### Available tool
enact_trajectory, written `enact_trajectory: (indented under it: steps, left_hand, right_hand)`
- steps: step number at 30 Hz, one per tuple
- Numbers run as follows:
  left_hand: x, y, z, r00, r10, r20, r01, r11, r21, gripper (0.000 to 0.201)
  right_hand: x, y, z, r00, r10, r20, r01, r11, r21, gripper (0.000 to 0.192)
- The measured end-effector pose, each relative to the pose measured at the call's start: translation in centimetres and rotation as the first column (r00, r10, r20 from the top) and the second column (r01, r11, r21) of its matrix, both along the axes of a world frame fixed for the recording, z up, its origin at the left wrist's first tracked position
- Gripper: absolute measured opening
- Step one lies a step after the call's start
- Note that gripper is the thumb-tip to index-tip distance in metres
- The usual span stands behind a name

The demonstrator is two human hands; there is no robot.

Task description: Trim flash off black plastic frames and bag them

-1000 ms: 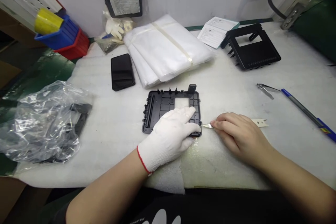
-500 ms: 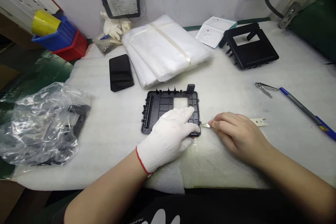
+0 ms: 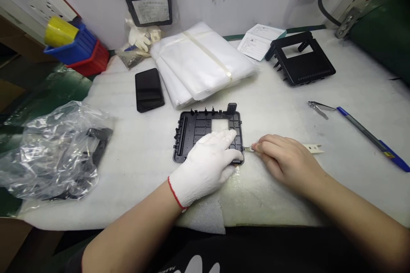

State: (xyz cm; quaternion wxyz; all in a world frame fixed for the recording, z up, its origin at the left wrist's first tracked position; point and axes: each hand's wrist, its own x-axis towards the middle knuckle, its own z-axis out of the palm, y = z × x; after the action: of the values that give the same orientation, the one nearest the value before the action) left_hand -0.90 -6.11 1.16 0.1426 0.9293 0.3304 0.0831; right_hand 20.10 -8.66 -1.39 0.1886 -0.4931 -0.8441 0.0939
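My left hand (image 3: 206,164), in a white knitted glove with a red cuff edge, lies over the right half of a black plastic housing (image 3: 188,134) and holds it down. The housing rests flat, ribbed inner side up, with a rectangular window and clips along its rim. Bare and closed, my right hand (image 3: 283,158) grips a thin knife (image 3: 313,148) with a pale, flat handle. Its metal blade points left and meets the housing's right edge near the lower corner. The middle of the knife is hidden in my fingers.
Behind lie a phone (image 3: 149,89), a strapped stack of plastic bags (image 3: 205,59), a booklet (image 3: 260,42) and another black housing (image 3: 303,62). Nail clippers (image 3: 320,108) and a blue pen (image 3: 371,136) lie right. A clear bag with black parts (image 3: 60,149) and stacked bins (image 3: 75,49) stand left.
The knife and my right hand have shifted slightly left and up along the housing's right edge. My left hand stays on the housing. The camera view has moved a little.
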Motion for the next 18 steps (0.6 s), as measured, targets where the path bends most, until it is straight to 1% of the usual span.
enact_trajectory:
  steps: [4,6,7,9,10,12,13,15,16,18]
  left_hand:
    - [0.1,0.0,-0.2,1.0,0.024,0.001,-0.024,1.0,-0.012,0.02]
    - [0.1,-0.1,-0.2,1.0,0.028,0.014,-0.028,1.0,-0.009,0.02]
    - [0.0,-0.1,-0.1,0.999,0.023,0.027,-0.023,1.0,-0.009,0.019]
    - [-0.4,-0.4,0.6,0.996,0.016,0.088,-0.014,1.0,-0.018,0.017]
    - [-0.7,-0.6,1.2,0.99,0.022,0.139,-0.018,0.999,-0.031,0.016]
    - [-1.5,-1.2,2.9,0.958,0.063,0.281,-0.042,0.996,-0.079,0.016]
    - [-2.0,-1.6,3.9,0.928,0.08,0.363,-0.04,0.992,-0.118,0.016]
    - [-2.9,-2.6,5.8,0.853,0.092,0.513,0.032,0.973,-0.228,0.016]
    - [-3.3,-3.1,6.6,0.813,0.089,0.576,0.098,0.953,-0.286,0.015]
    - [-3.9,-4.1,7.8,0.735,0.1,0.671,0.242,0.885,-0.397,0.013]
  right_hand:
    - [-0.3,-0.1,-0.4,0.997,-0.073,-0.027,0.075,0.994,0.084,0.018]
    - [-0.1,-0.2,-0.5,0.986,-0.16,-0.054,0.167,0.974,0.153,0.016]
    - [0.0,-0.2,-0.6,0.974,-0.219,-0.047,0.224,0.955,0.193,0.015]
    - [0.5,-0.2,-0.9,0.937,-0.349,0.006,0.336,0.906,0.258,0.015]
    - [0.9,-0.1,-1.0,0.914,-0.403,0.047,0.377,0.885,0.274,0.015]
    - [1.5,0.1,-1.0,0.878,-0.463,0.119,0.413,0.861,0.297,0.015]
    - [1.8,0.1,-0.7,0.874,-0.47,0.126,0.414,0.854,0.316,0.015]
    - [1.9,-0.1,0.4,0.908,-0.417,0.052,0.37,0.853,0.367,0.019]
    - [1.8,-0.5,1.3,0.934,-0.357,-0.026,0.338,0.856,0.39,0.021]
    - [1.1,-1.7,3.7,0.964,-0.172,-0.204,0.244,0.878,0.412,0.024]
